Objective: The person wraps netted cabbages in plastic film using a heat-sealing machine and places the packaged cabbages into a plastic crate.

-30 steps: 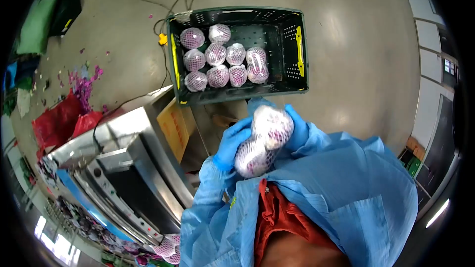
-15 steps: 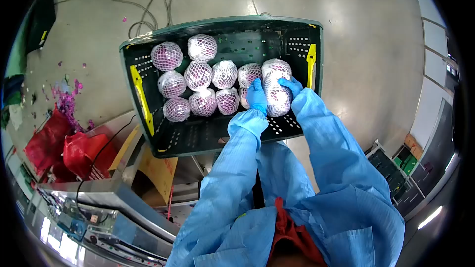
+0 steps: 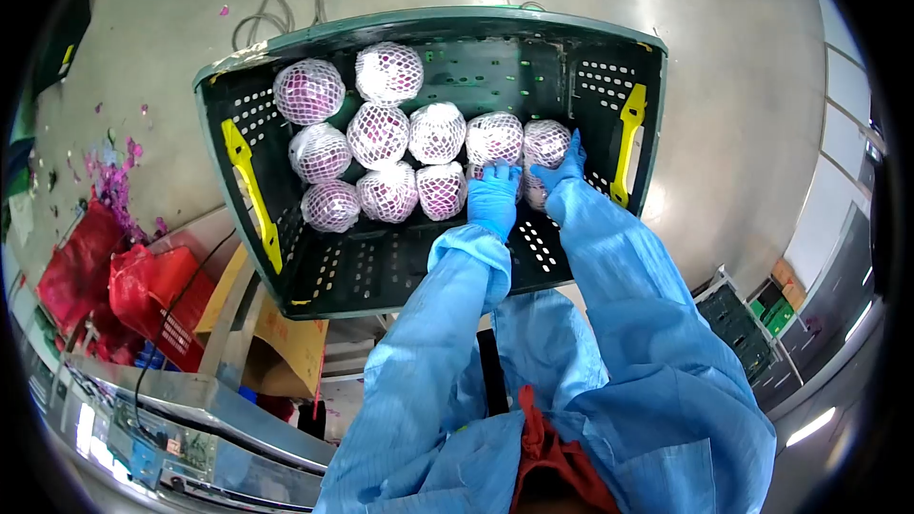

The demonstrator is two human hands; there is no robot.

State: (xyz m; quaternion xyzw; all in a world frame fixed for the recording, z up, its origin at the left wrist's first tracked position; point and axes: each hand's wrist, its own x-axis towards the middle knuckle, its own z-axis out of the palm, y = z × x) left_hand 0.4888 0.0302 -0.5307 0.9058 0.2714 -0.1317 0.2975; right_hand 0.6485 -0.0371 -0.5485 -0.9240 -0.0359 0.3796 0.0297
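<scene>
Net-wrapped purple bundles sit together inside a dark green crate, right in front of the person I'm watching. Each one is round and covered in white mesh, and they stand in rough rows: two at the far side, a longer line across the middle, and another nearest the person, partly hidden by the hands. They crowd close, several of them touching, and fill the left and middle of the crate more than its right end

Both hands are down among them in blue gloves. Palm down, the left hand lays its fingers over a bundle in the near row; whether it grips, I can't tell from here. At the right end of the rows, the right hand rests against the outermost bundles, thumb parted from the fingers, not wrapped around anything

Yellow handles mark the crate's two short ends. Off to the left I see purple scraps on the grey floor, a red bag, and a cardboard box near a metal machine
</scene>
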